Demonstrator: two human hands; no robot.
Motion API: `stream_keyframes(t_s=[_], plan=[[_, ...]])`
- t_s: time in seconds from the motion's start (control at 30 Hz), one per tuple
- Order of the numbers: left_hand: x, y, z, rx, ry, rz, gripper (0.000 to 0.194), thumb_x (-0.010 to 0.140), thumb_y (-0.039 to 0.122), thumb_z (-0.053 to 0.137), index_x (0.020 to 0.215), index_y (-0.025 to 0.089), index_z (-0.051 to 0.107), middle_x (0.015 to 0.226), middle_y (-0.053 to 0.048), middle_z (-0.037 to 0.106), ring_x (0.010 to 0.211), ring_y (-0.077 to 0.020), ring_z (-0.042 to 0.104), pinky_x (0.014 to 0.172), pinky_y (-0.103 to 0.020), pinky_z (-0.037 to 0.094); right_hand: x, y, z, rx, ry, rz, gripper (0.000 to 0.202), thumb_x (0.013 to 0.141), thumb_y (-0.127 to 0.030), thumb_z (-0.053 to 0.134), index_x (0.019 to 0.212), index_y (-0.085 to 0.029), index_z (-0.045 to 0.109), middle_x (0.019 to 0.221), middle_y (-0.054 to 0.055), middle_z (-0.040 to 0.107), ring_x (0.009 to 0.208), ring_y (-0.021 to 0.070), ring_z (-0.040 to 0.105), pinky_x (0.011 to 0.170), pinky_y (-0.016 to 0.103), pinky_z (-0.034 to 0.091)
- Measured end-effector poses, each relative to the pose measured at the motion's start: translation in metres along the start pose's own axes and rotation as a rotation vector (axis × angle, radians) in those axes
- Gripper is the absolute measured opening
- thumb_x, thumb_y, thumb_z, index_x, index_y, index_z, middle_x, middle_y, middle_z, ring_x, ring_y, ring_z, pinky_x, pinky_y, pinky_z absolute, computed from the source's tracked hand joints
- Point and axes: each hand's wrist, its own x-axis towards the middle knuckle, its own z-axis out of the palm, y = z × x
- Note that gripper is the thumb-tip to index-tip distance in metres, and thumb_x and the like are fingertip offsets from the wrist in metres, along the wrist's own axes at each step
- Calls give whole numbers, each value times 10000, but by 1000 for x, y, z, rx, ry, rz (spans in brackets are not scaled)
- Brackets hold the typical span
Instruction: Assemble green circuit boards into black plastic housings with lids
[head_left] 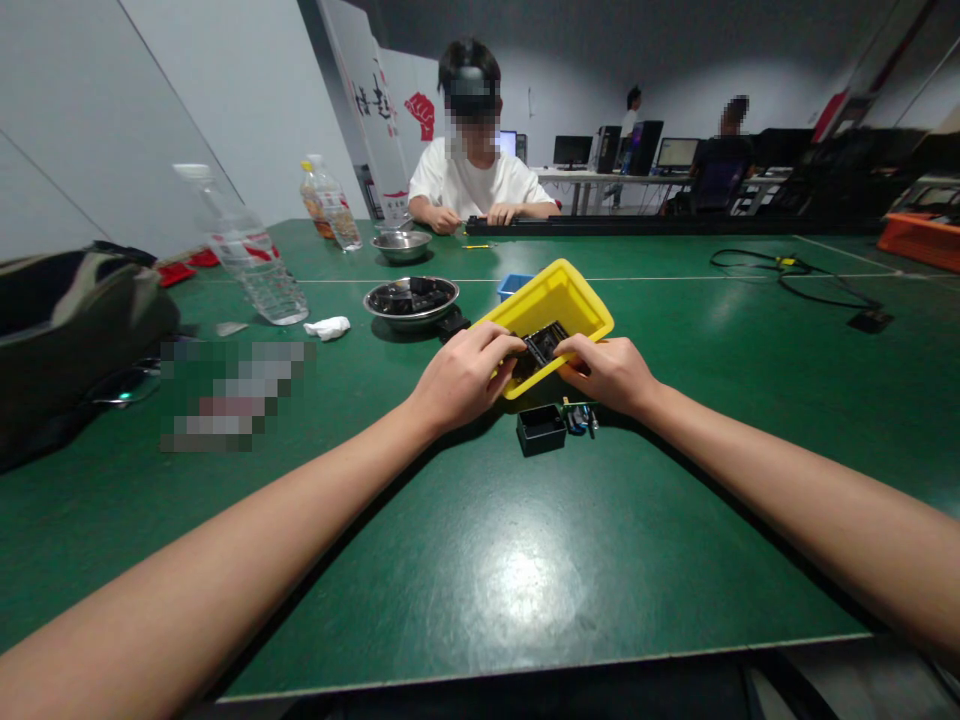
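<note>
A yellow plastic bin (579, 292) sits at an angle in front of me, with black plastic parts (545, 343) lying in its near end. My left hand (466, 372) is closed at the bin's left end, its fingers curled over the rim near the black parts. At the near long wall, my right hand (611, 372) pinches the rim, fingertips inside by the parts. Whether either hand also touches a part, I cannot tell. Just below the bin stand an open black box (541, 430) and a small circuit board with components (580, 418).
Behind my left hand is a metal bowl of black parts (411, 300), with another metal bowl (402, 246) beyond. A blue bin (514, 286) is partly hidden. Water bottle (259, 265), crumpled tissue (328, 328) and bag (82, 340) lie left; a black cable (810, 270) right. A person (480, 180) sits opposite.
</note>
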Motion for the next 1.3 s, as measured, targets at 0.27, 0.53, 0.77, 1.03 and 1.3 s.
stream_keyframes(t_s=[0.27, 0.53, 0.77, 1.03, 1.3], plan=[[0, 1, -1, -58, 0, -24, 298, 942, 119, 545, 1238, 110, 565, 1138, -144, 646, 1029, -239, 655, 921, -417, 589, 1, -1, -1, -22, -8, 7, 169, 911, -232, 539, 1002, -175, 669, 618, -8, 673, 504, 122, 579, 515, 235, 386], [-2, -2, 0, -18, 110, -17, 204, 952, 86, 487, 1108, 170, 589, 1044, -81, 615, 959, -185, 645, 831, -336, 610, 1, -1, -2, -5, -27, 20, 190, 916, -238, 523, 1011, -172, 674, 620, -2, 660, 507, 125, 561, 513, 242, 383], [1, -5, 0, 24, 238, -24, 199, 993, 99, 459, 1017, 153, 649, 1001, -79, 608, 892, -163, 635, 770, -319, 616, 2, -3, -2, -5, -43, 12, 190, 923, -254, 515, 992, -176, 674, 646, 9, 676, 532, 128, 580, 517, 242, 388], [9, 1, 5, -33, 148, -138, 254, 1015, 160, 453, 1223, 143, 598, 1161, -133, 619, 1096, -228, 654, 951, -434, 612, 4, -4, 1, 48, -50, 3, 190, 940, -265, 539, 1030, -169, 676, 643, 6, 691, 515, 120, 586, 507, 230, 397], [8, 1, 11, -64, -84, -100, 340, 979, 128, 490, 1311, 144, 560, 1380, -159, 632, 1269, -263, 634, 1033, -471, 577, 4, -3, 1, 37, -46, 9, 172, 928, -264, 563, 1029, -175, 670, 651, 3, 710, 507, 120, 606, 510, 223, 409]])
